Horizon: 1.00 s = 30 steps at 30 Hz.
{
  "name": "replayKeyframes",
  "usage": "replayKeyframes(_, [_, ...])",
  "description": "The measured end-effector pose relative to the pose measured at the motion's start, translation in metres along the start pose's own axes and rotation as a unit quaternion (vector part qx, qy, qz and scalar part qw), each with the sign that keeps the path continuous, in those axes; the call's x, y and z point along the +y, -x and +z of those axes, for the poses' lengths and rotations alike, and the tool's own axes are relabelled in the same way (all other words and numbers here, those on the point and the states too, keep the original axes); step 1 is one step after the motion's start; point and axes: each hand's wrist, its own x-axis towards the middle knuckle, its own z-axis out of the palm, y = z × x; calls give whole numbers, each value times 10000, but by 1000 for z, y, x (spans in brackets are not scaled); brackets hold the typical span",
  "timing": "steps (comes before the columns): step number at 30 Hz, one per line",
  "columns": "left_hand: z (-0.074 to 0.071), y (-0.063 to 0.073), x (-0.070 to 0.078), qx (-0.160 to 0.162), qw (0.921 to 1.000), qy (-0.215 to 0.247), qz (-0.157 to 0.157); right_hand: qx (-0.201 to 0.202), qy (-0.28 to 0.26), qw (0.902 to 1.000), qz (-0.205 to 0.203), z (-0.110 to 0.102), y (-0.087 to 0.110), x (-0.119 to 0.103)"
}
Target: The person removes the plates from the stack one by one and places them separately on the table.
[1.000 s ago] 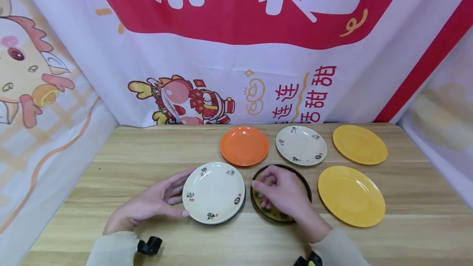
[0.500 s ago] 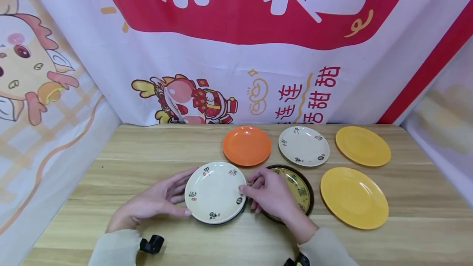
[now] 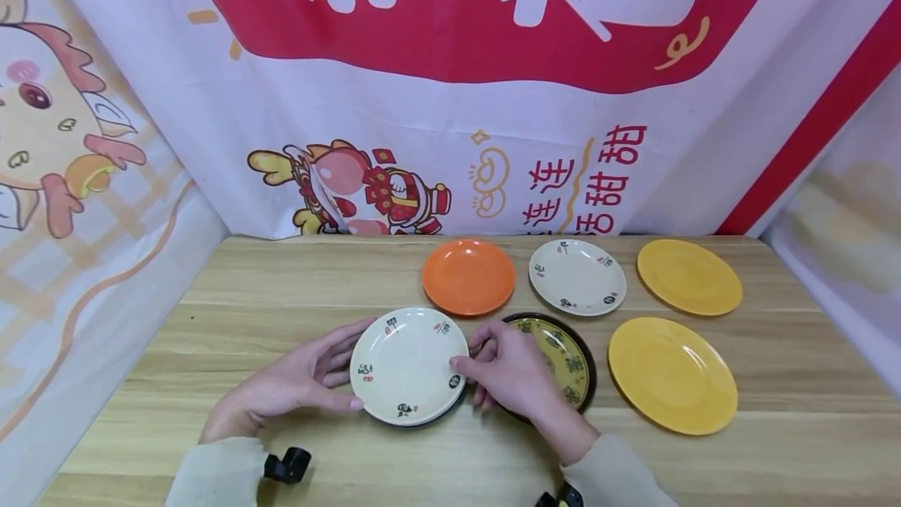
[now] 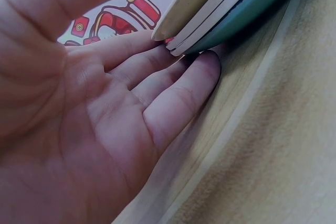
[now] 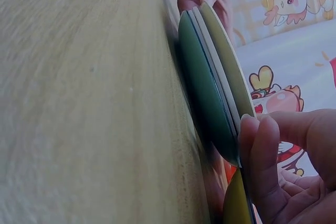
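Note:
A white plate with small printed motifs (image 3: 408, 366) tops a stack in front of me. Below it, in the left wrist view, are thin pale plate edges and a green plate (image 4: 247, 17) at the bottom. My left hand (image 3: 303, 386) rests at the stack's left side, fingers fairly straight, fingertips at the rims and thumb at the front edge. On the right side, my right hand (image 3: 514, 370) pinches the top plate's rim, thumb above and fingertips at the edge. Partly behind that hand lies a brown-rimmed patterned plate (image 3: 566, 362).
Behind the stack lies an orange plate (image 3: 468, 277), with another white plate (image 3: 577, 278) to its right. Two yellow plates (image 3: 690, 277) lie at the far right. A printed cloth (image 3: 450, 116) hangs along the back edge of the wooden table (image 3: 296, 280).
My right hand has moved left from over the brown-rimmed plate to the stack's right rim and now pinches the top white plate. The left hand has stayed at the stack's left side.

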Motion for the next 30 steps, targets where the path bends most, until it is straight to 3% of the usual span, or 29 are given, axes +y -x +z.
replayKeyframes(30, [0,0,0,37,10000,-9,48,-101,-139,9998,-61,1,1,0])
